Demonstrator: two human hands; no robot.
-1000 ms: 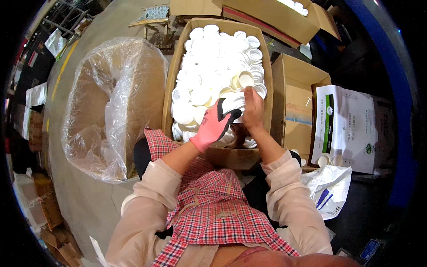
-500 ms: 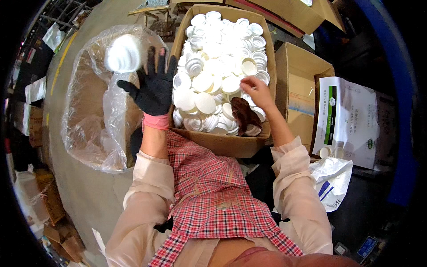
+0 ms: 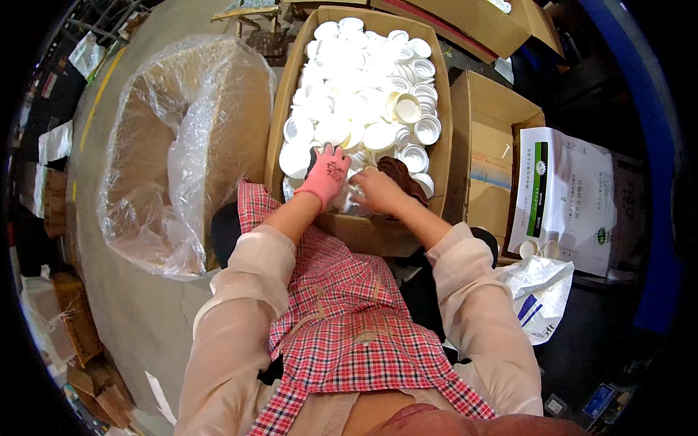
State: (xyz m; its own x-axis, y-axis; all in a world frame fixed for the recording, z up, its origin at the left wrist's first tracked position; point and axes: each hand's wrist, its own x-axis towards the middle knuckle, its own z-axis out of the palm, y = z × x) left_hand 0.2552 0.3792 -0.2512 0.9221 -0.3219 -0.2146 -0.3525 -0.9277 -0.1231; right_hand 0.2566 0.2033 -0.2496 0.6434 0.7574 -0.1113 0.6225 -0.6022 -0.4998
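Observation:
A cardboard box (image 3: 440, 179) in front of me is heaped with white round plastic lids (image 3: 379, 136), some nested in short stacks. My left hand (image 3: 327, 174), in a pink glove with black on the palm side, reaches down onto the lids at the near left of the box. Its fingertips point into the heap, and what they touch is partly hidden. Close beside it, my bare right hand (image 3: 378, 190) has its fingers bent together on lids at the near edge. A dark brown crumpled thing (image 3: 404, 179), perhaps cloth or a glove, lies against the right hand.
To the left stands a large box lined with a clear plastic bag (image 3: 190, 156). An open cardboard box (image 3: 502, 109) is at right, beside a white printed sheet (image 3: 563, 196) and a white plastic bag (image 3: 542, 294). Two pale round pieces (image 3: 539, 249) sit near that bag.
My left hand came down from its raised, spread position onto the lids. A blurred white stack that was over the lined box is out of sight. My right hand moved nearer and left.

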